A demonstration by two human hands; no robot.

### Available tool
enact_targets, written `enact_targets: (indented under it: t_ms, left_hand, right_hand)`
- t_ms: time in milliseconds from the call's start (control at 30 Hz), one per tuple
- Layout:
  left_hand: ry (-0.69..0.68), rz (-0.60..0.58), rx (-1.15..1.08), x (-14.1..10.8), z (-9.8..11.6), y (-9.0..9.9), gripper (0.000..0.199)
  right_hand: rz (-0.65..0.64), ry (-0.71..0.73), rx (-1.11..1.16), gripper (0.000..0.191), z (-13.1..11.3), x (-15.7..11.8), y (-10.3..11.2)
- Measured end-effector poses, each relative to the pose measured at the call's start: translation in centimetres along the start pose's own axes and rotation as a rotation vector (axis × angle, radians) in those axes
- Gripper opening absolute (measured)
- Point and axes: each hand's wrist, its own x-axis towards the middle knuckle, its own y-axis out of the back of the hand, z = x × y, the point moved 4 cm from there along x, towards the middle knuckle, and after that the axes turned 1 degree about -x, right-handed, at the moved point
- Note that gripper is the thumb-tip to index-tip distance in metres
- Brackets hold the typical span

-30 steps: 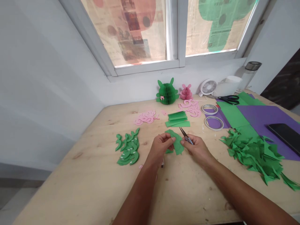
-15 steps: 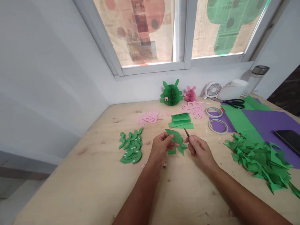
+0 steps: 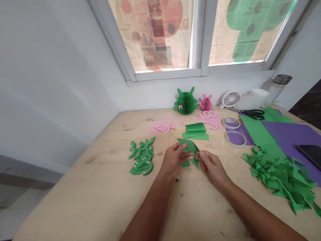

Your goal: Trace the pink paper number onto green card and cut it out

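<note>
My left hand (image 3: 175,155) pinches a piece of green paper (image 3: 187,144) between thumb and fingers, raised over the middle of the table. My right hand (image 3: 210,163) is closed around small scissors (image 3: 196,146); their dark blades meet the paper's right edge, and the handles are hidden in my fingers. A pointed bit of the green paper hangs down between the hands. Below lies another green piece (image 3: 185,164), partly covered. Just beyond the hands, folded green strips (image 3: 195,128) rest on the wood. Curved green cut-outs (image 3: 142,159) are heaped left of my left hand.
Green paper scraps (image 3: 281,177) pile up at the right, near a phone (image 3: 311,155) and purple sheets (image 3: 288,134). Tape rolls (image 3: 235,144), black-handled scissors (image 3: 254,113), a small fan (image 3: 230,99), pink cut-outs (image 3: 163,126) and a green honeycomb paper figure (image 3: 186,102) stand or lie farther back.
My right hand has brought the scissors blades from just right of the green paper onto its edge. The left hand keeps its hold. The whole view has shifted slightly.
</note>
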Motion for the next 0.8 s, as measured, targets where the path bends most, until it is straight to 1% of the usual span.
enact_targets:
  t_ms: [200, 367, 633, 800]
  left_hand:
    - [0.021, -0.015, -0.052, -0.15, 0.03, -0.16, 0.034]
    - [0.011, -0.031, -0.060, -0.14, 0.08, -0.29, 0.034]
    - [-0.040, -0.069, 0.021, -0.25, 0.09, -0.49, 0.031]
    - [-0.083, -0.075, 0.087, -0.36, 0.18, -0.63, 0.028]
  right_hand:
    - [-0.001, -0.011, -0.004, 0.052, 0.25, 0.09, 0.00]
    - [0.003, -0.026, -0.008, 0.053, 0.20, 0.10, -0.05]
    - [0.011, 0.015, -0.012, 0.048, 0.34, 0.21, -0.13]
    - [0.013, 0.069, -0.083, 0.042, -0.21, 0.07, -0.09]
